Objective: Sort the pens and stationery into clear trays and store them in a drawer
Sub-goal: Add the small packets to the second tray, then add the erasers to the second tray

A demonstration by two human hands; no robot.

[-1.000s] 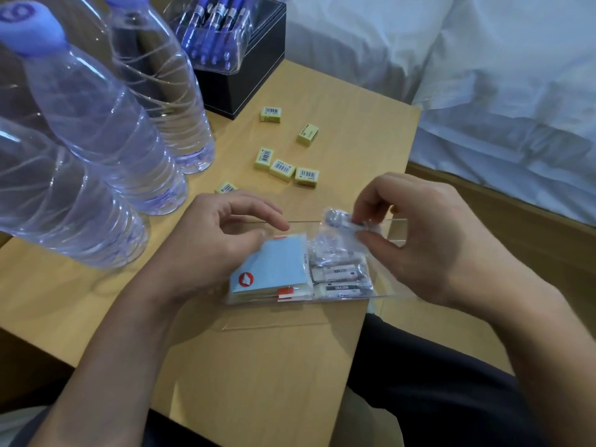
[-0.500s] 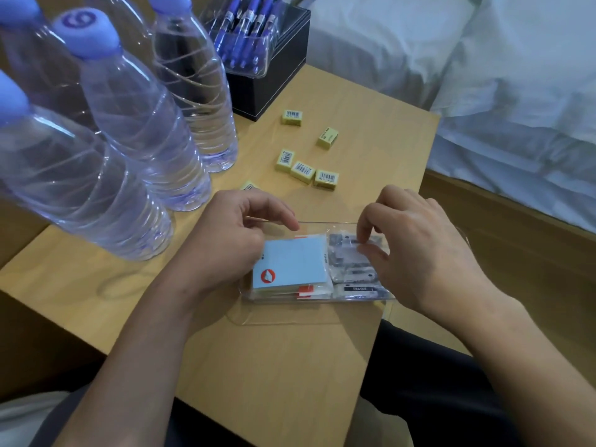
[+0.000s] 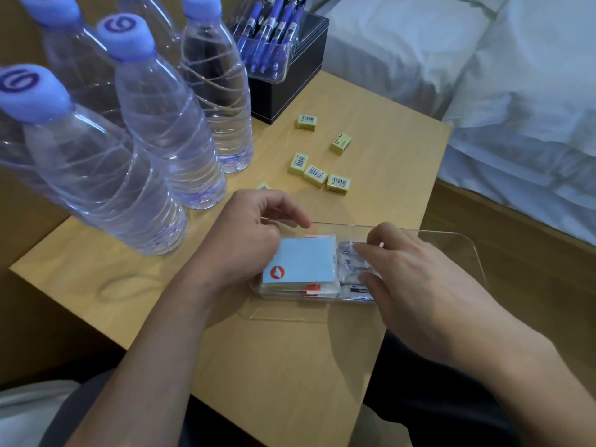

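Note:
A clear tray (image 3: 458, 243) lies at the wooden table's right front edge. Inside it sit a blue sticky-note pad (image 3: 303, 262) and, to the right, a plastic packet of white erasers (image 3: 350, 264). My left hand (image 3: 245, 240) curls round the tray's left end, its fingertips reaching the far rim. My right hand (image 3: 419, 285) pinches the eraser packet between thumb and fingers, down inside the tray. Several small yellow erasers (image 3: 314, 174) lie loose on the table behind the tray. Blue pens (image 3: 267, 37) fill another clear tray at the back.
Several water bottles (image 3: 167, 130) stand at the left and crowd my left arm. The pens' tray rests on a black box (image 3: 290, 88). A bed with white linen (image 3: 483, 75) runs along the right. The table (image 3: 290, 366) ends just past the tray.
My right hand has brought the eraser packet down from above the rim into the tray beside the blue pad. My left hand has stayed at the tray's left end.

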